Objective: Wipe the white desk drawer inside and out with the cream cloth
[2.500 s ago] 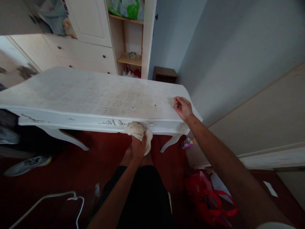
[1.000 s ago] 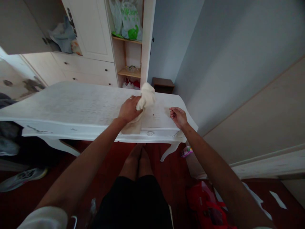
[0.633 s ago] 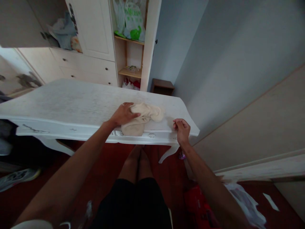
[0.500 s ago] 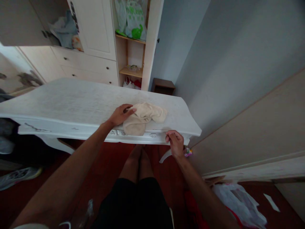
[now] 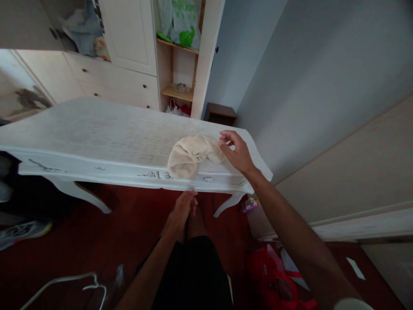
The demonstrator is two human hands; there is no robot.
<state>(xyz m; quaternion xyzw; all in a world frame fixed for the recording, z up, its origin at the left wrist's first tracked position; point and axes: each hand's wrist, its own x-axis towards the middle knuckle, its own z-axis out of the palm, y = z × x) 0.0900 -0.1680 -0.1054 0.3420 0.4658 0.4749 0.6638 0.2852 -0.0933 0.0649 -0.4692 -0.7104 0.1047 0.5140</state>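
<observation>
A crumpled beige cloth [image 5: 185, 156] lies on the white table [image 5: 106, 129], its near-left part hanging over the front edge. At the right end of the cloth is my right hand [image 5: 237, 151], its fingers loosely bent and apart. Whether those fingertips touch the fabric, I cannot tell. My left hand [image 5: 184, 207] hangs just in front of the table edge, above my legs. Its fingers are loosely curved, with nothing visible in them.
A wall [image 5: 309, 94] runs close along the right side. Behind the table stands a white wardrobe [image 5: 129, 34] with open shelves holding plastic bags [image 5: 185, 26]. On the red floor lie a red bag [image 5: 271, 275], a white hanger [image 5: 64, 280] and a shoe [image 5: 24, 234].
My left hand has left the cloth and dropped below the table's front edge. My right hand has risen from the front edge to the cloth's right end. The cloth has barely shifted.
</observation>
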